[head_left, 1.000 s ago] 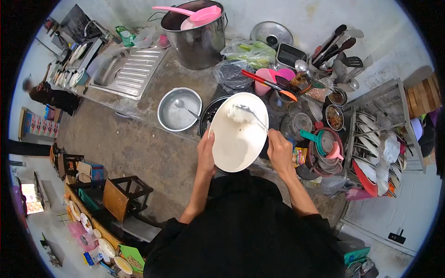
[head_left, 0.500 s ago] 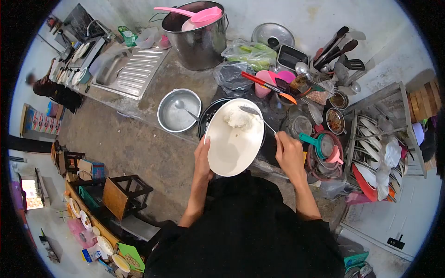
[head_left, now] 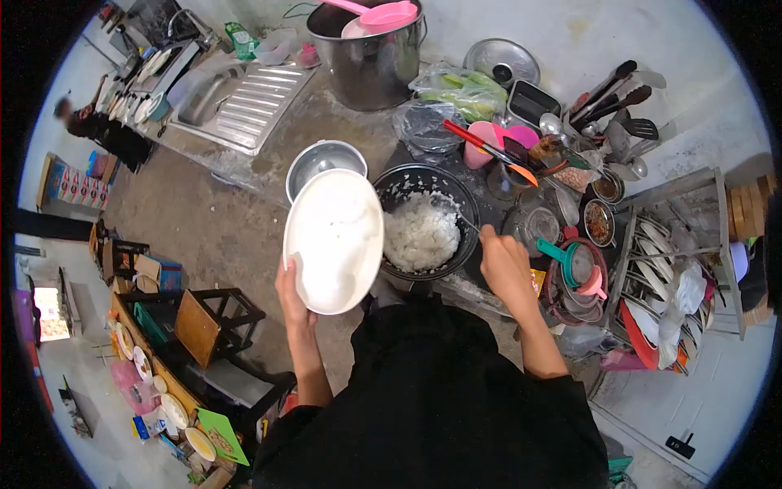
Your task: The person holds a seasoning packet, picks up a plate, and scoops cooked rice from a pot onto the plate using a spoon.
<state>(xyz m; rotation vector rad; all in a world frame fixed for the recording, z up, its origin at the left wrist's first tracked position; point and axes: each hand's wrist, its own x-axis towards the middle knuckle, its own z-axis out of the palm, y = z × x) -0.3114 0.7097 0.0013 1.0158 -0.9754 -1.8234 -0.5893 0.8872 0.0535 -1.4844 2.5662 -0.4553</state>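
Away swings the bowl (head_left: 334, 248), pinched in the left hand (head_left: 294, 300), its rice clump gone! The right hand (head_left: 507, 266) pinches the spoon (head_left: 468, 222), now reaching into the pot (head_left: 444, 178) just left.

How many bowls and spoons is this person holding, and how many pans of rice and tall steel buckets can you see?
Bowls: 1, in the left hand (white bowl)
Spoons: 1, in the right hand (spoon)
Pans of rice: 1 (black pan)
Buckets: 1 (bucket)
Total: 4
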